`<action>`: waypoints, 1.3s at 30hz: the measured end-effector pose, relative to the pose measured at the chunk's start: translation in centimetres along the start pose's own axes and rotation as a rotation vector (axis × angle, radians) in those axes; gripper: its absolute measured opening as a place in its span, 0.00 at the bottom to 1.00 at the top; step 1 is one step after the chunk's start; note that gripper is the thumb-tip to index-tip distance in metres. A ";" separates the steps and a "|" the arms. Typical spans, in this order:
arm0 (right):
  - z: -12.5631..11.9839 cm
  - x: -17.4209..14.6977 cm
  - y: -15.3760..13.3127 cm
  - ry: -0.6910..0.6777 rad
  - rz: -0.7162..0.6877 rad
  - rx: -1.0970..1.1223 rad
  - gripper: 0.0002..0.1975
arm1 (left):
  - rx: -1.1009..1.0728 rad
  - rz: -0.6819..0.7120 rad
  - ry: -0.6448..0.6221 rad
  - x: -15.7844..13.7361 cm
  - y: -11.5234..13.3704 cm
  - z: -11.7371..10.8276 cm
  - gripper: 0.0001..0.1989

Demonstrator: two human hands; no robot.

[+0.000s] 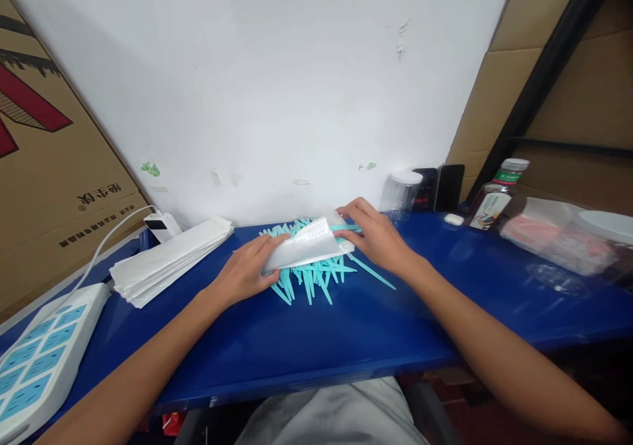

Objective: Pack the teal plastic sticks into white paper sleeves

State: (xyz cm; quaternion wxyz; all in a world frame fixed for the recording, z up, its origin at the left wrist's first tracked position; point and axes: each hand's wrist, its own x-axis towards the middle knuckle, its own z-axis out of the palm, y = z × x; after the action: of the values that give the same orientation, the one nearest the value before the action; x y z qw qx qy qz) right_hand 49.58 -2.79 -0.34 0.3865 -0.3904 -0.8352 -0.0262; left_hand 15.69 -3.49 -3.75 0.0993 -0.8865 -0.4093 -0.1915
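Note:
My left hand (250, 265) is closed on a white, shiny bubble bag (305, 247), which lies slantwise above the table. At the bag's right end, my right hand (373, 234) pinches a thin teal plastic stick (341, 227); its far end is hidden inside the bag's mouth. Beneath the bag spreads a loose pile of teal pointed sticks (310, 280), partly covered by it. One single stick (373, 272) pokes out to the right of the pile. What exactly the sticks are, I cannot tell.
On the blue table (277, 346), a stack of white bags (171, 260) lies left, near a power strip (44, 359) and a white device with a cable (163, 226). Right stand a clear jar (403, 194), phones (449, 188), a bottle (498, 194) and a pink-filled bag (554, 237).

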 end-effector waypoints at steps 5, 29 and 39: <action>0.4 0.1 -0.8 0.000 -0.071 0.144 0.14 | -0.020 -0.002 0.002 0.0 -0.3 0.1 0.38; -1.0 -0.4 2.4 -0.946 0.443 -0.147 0.18 | -0.397 -0.653 0.838 0.5 -5.2 -0.3 0.32; -1.9 -0.5 3.9 -0.808 0.442 -0.118 0.09 | -0.344 -0.640 0.612 0.3 -4.3 -0.3 0.36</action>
State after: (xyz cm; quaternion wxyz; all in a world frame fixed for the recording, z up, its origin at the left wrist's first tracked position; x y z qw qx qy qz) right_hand 53.58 -1.05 -0.36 0.0034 -0.5592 -0.8127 0.1636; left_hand 12.48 -0.57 -3.28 0.0030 -0.6221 -0.5763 -0.5300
